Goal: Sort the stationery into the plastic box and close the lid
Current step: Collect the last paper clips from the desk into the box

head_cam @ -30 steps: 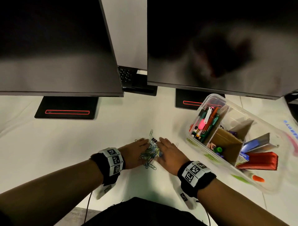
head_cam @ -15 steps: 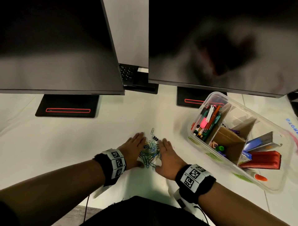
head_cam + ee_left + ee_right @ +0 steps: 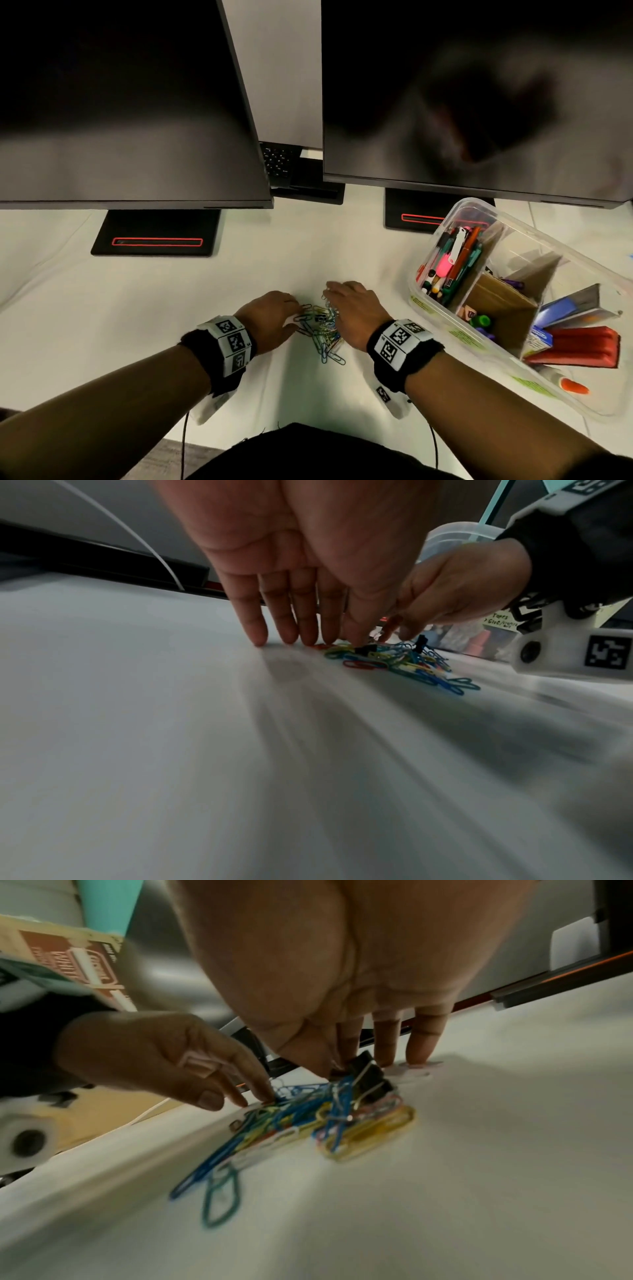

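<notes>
A heap of coloured paper clips (image 3: pixel 322 334) with a black binder clip (image 3: pixel 366 1074) lies on the white desk between my hands. My left hand (image 3: pixel 270 315) stands at the heap's left side, its straight fingertips (image 3: pixel 291 638) down on the desk and against the clips (image 3: pixel 394 661). My right hand (image 3: pixel 356 308) flanks the heap on the right, fingers (image 3: pixel 387 1045) pointing down onto the desk, thumb beside the binder clip. Neither hand grips anything. The clear plastic box (image 3: pixel 430 310) stands open at the right, with pens (image 3: pixel 452 263) in its far compartment.
Cardboard dividers (image 3: pixel 496 301) split the box; a red item (image 3: pixel 575 346) and a blue pack (image 3: pixel 565 306) lie in the near part. Two dark monitors (image 3: pixel 120 102) hang over the desk's back half, on black stands (image 3: pixel 157 233).
Both hands have closed in on the paper clips from either side. The stray clips at the far edge are now drawn into a tighter heap.
</notes>
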Tool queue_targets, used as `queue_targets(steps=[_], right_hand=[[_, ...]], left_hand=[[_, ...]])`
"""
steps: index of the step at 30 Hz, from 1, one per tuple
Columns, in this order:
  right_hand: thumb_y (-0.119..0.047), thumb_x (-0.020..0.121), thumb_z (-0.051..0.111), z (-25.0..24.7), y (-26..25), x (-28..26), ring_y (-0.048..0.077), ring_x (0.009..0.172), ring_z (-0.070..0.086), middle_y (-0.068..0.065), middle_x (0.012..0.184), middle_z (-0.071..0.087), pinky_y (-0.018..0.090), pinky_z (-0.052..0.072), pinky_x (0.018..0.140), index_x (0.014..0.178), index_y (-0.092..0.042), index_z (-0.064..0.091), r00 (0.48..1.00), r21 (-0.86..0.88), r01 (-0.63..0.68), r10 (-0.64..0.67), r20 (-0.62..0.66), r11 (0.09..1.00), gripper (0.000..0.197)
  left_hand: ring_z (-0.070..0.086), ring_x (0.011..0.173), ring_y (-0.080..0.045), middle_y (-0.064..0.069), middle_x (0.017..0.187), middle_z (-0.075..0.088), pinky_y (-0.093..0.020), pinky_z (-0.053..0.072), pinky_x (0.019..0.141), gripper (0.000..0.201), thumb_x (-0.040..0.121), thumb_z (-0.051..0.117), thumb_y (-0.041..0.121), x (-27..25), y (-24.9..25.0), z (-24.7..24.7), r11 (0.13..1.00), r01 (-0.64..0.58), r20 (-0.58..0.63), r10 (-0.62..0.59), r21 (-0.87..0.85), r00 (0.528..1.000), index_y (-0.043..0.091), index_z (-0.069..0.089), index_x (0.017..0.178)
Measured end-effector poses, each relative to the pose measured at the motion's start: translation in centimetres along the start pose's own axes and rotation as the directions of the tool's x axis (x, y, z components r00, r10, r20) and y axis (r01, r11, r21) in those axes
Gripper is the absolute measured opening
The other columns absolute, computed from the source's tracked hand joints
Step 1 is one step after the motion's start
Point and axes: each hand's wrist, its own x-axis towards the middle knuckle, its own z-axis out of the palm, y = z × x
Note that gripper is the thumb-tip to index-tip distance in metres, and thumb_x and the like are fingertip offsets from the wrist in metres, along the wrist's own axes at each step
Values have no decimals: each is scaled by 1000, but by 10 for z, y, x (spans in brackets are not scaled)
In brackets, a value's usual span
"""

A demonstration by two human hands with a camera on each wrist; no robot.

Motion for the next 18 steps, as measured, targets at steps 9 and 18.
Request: queue_targets(steps=[9,18], right_hand=[[-61,72,59,-4,12,-36,26,139,17,1,153,21,46,24,110,145,-28,23,975,60,-220,222,-30,974,88],[-39,69,76,28,2,-32,31,121,37,10,135,33,32,37,99,131,-25,47,970,201,-199,222,-102,959,70]], left_hand=[[36,127,-19,0,141,37,-29,33,109,93,68,73,55,10,26,7,1000,-7,116,10,-21,993,18,32,143],[51,109,-24,-7,119,49,-34,44,96,61,73,75,36,25,46,20,994,41,20,-39,-106,999,14,51,125]])
